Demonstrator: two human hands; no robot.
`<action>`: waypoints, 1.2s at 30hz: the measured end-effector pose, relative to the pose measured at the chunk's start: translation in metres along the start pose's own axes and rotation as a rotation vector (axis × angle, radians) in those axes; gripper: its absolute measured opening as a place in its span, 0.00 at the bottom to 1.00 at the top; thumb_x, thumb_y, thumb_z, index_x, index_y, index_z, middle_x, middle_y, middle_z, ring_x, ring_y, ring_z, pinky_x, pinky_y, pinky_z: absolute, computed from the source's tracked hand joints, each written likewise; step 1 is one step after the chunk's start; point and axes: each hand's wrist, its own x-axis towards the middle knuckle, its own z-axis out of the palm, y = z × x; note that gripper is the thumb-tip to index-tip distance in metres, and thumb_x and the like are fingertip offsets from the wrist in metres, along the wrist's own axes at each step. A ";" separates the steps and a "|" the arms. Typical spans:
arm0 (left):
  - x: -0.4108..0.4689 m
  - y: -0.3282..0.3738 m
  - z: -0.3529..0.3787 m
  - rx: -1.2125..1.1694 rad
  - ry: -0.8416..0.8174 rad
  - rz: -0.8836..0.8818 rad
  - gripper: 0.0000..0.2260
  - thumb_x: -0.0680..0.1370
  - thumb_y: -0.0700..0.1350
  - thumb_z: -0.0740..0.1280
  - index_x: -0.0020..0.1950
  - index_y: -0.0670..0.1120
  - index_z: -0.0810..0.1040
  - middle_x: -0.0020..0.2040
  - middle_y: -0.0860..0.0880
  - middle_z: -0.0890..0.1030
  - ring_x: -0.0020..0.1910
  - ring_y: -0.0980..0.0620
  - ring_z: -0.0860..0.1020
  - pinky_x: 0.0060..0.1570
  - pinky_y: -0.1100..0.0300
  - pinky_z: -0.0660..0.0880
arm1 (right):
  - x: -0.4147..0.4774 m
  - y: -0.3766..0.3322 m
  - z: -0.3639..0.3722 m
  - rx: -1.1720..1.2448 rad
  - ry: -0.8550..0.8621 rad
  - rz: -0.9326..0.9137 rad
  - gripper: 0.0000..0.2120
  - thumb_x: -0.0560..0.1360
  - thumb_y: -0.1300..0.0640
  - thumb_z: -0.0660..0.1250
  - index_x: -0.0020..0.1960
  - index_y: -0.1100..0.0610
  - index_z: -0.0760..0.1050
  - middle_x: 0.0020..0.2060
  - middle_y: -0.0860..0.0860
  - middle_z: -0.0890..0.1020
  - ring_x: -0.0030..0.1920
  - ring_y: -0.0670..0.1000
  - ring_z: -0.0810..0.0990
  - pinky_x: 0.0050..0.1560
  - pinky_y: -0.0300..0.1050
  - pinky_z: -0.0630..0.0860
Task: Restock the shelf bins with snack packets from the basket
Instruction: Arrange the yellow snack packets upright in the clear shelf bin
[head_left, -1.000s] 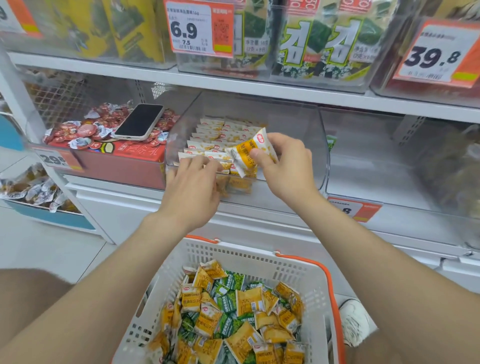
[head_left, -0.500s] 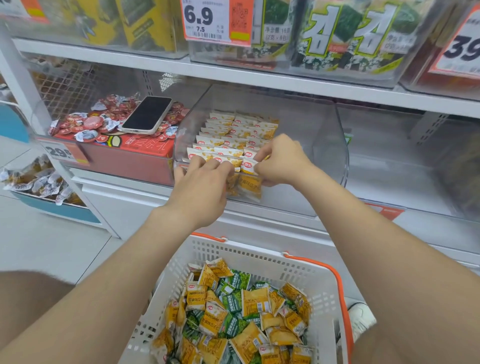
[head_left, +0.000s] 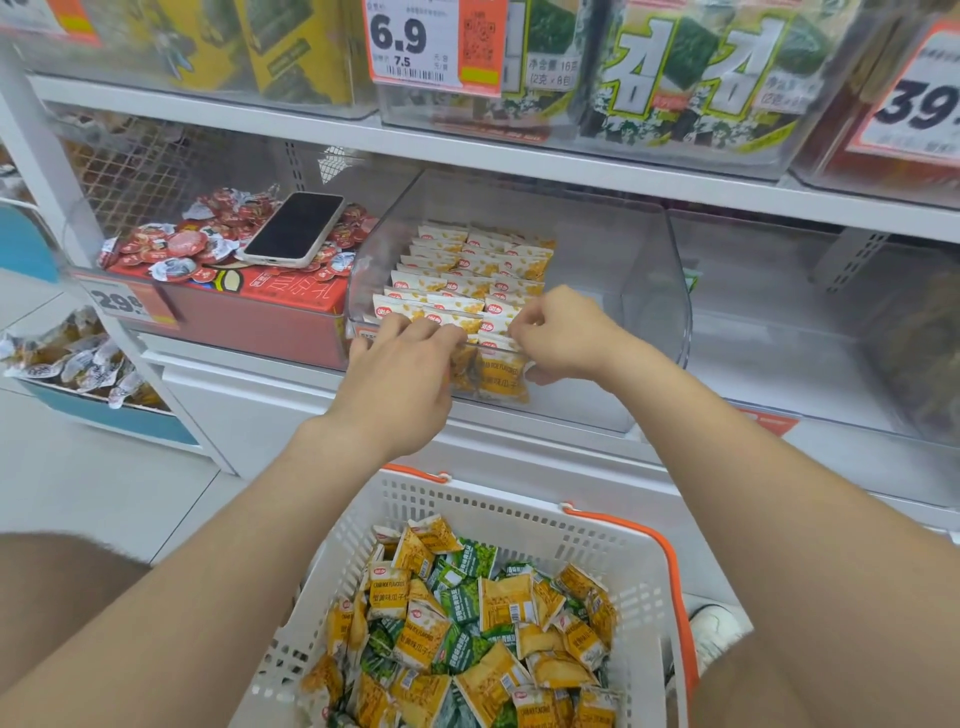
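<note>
A clear shelf bin (head_left: 649, 291) holds rows of upright yellow-and-white snack packets (head_left: 467, 275) in its left half. My right hand (head_left: 563, 332) pinches the front yellow packet (head_left: 500, 374) against the bin's front wall. My left hand (head_left: 400, 379) rests with curled fingers on the tops of the front-row packets beside it. Below, a white basket (head_left: 519, 514) with orange handles holds several loose yellow and green packets (head_left: 467, 623).
A phone (head_left: 293, 228) lies on red sweets in the bin to the left. A clear bin (head_left: 810, 312) to the right looks bare. A price tag (head_left: 436, 44) hangs from the shelf above. A white shoe (head_left: 714, 639) shows right of the basket.
My right hand has lowered the yellow packet from above the bin into the front row. My left hand stayed on the front packets. The view has moved closer.
</note>
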 end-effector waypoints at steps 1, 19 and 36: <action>-0.002 0.001 0.000 -0.018 0.026 0.005 0.24 0.79 0.43 0.66 0.75 0.52 0.69 0.72 0.50 0.71 0.70 0.43 0.65 0.62 0.40 0.70 | -0.005 0.001 0.002 -0.022 0.051 -0.015 0.12 0.77 0.64 0.58 0.47 0.71 0.77 0.47 0.66 0.83 0.47 0.65 0.86 0.40 0.56 0.83; -0.075 -0.014 0.133 0.114 -0.654 -0.105 0.10 0.80 0.42 0.61 0.39 0.49 0.70 0.38 0.51 0.74 0.36 0.49 0.75 0.42 0.51 0.79 | -0.133 0.015 0.105 -0.712 -0.301 -0.367 0.02 0.78 0.59 0.62 0.48 0.53 0.72 0.37 0.50 0.70 0.33 0.52 0.69 0.29 0.44 0.63; -0.100 -0.067 0.241 0.046 -0.927 -0.249 0.24 0.79 0.36 0.61 0.74 0.48 0.62 0.61 0.45 0.79 0.57 0.42 0.79 0.59 0.45 0.78 | -0.103 0.037 0.154 -0.848 -0.679 -0.475 0.06 0.79 0.64 0.63 0.44 0.56 0.72 0.39 0.52 0.73 0.33 0.51 0.73 0.31 0.46 0.73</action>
